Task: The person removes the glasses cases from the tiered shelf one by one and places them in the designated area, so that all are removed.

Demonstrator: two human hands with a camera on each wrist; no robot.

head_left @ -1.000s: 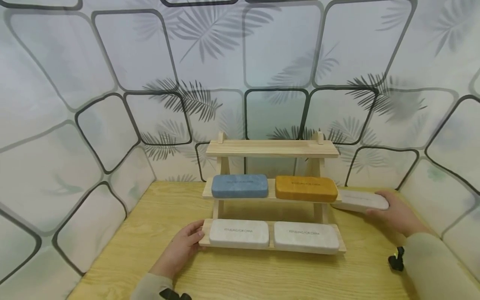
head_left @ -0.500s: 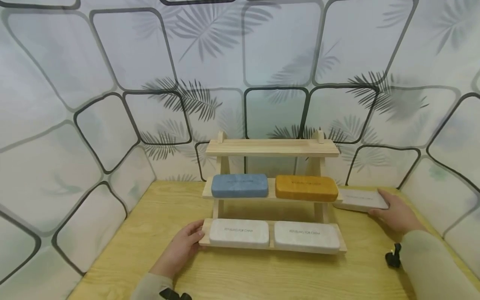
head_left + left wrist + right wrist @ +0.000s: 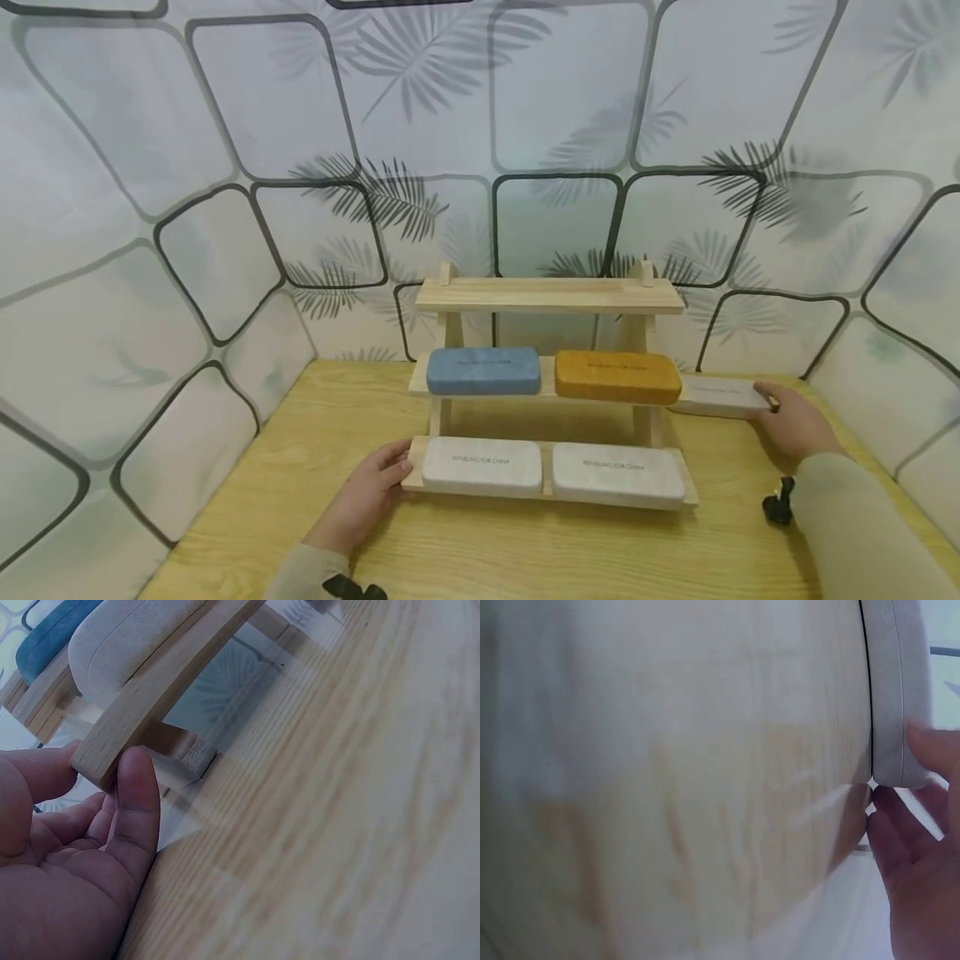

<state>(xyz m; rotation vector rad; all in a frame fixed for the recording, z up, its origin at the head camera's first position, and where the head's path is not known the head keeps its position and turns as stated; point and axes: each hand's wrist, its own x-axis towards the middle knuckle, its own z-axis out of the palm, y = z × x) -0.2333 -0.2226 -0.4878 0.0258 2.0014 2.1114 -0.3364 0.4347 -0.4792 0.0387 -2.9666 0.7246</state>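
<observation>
Our left arm (image 3: 326,533) slants up and to the right, and our left hand (image 3: 366,493) pinches with its thumb and bent fingers (image 3: 139,784). Our right arm (image 3: 862,525) slants the other way, and our right hand (image 3: 798,423) grips with its thumb (image 3: 935,750) across from its fingers. Our hands are well apart, the right farther forward. Our pale sleeves (image 3: 300,573) end near our wrists.

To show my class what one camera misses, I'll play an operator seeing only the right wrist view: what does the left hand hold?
Observer: The left hand grips the left end of the bottom shelf of a pale wooden rack.
Operator: What sits on that shelf?
Observer: A white, rounded oblong case and, to its right, a second white case.
Operator: And on the middle shelf?
Observer: A blue, rounded oblong case, left of an orange one.
</observation>
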